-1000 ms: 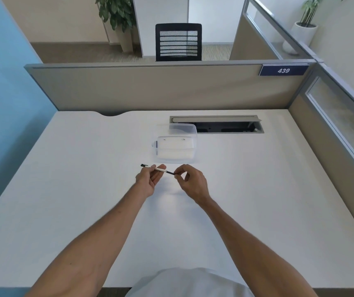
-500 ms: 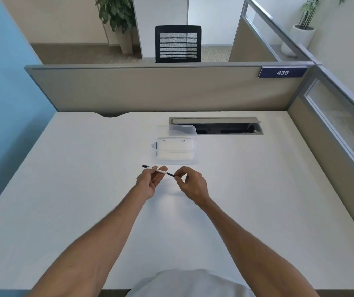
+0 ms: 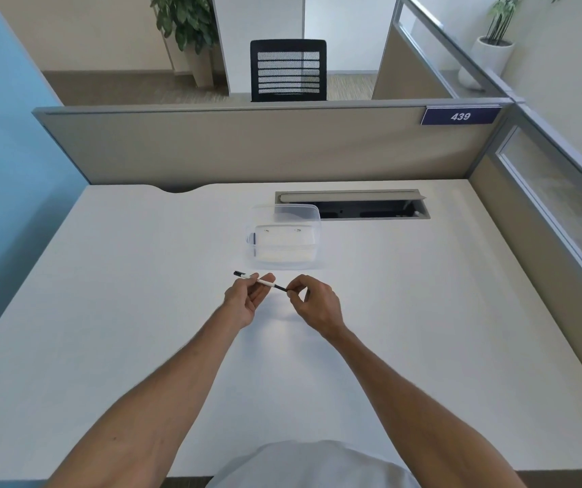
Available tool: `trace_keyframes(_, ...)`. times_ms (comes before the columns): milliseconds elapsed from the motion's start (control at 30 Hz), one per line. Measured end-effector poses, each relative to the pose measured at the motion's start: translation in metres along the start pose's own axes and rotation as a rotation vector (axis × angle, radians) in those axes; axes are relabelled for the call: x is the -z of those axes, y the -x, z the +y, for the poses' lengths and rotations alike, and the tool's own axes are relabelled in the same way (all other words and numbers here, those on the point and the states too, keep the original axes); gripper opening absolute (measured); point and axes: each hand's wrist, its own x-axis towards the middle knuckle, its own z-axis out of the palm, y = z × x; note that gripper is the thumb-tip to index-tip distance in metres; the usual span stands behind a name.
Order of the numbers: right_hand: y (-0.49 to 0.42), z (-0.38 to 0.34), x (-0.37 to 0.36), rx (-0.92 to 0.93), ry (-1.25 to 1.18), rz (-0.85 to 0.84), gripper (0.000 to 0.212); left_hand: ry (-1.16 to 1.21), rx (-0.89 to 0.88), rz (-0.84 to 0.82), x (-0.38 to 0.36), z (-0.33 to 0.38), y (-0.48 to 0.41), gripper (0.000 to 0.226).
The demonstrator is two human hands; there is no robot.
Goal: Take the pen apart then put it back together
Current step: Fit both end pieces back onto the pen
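Pen (image 3: 260,282), slim with a white barrel and black ends, is held in the air just above the tabletop (image 3: 106,311), a little nearer the person than the clear plastic container (image 3: 284,237). It lies almost level, its left black end poking out past the left hand and its right end dipping slightly lower. The left hand (image 3: 247,301) is closed around the white barrel, palm turned up, with thumb and fingertips pinching it. The right hand (image 3: 312,304) pinches the black right end between thumb and forefinger, its other fingers curled loosely under. Both hands are thus clamped on the same pen, close together but not touching each other. Whether the pen's parts have begun to separate is too small to tell.

Beyond the pen, the container stands on the tabletop; it is see-through and rectangular, with something pale inside that cannot be made out. Just behind the container to its right, a cable slot (image 3: 352,206) in the tabletop has its flap open. Behind that rises a beige partition (image 3: 247,146) bearing a blue plate (image 3: 460,116) marked 439, and past the partition stands a black mesh chair (image 3: 287,70).
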Motion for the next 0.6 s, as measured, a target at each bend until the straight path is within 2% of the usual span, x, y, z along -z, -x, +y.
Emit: trace_keyframes(600, -0.0007, -0.001, 0.0029, 0.014, 0.073, 0.062, 0.008, -0.021, -0.033, 0.004, -0.0071, -0.0031, -0.0018, 0.015)
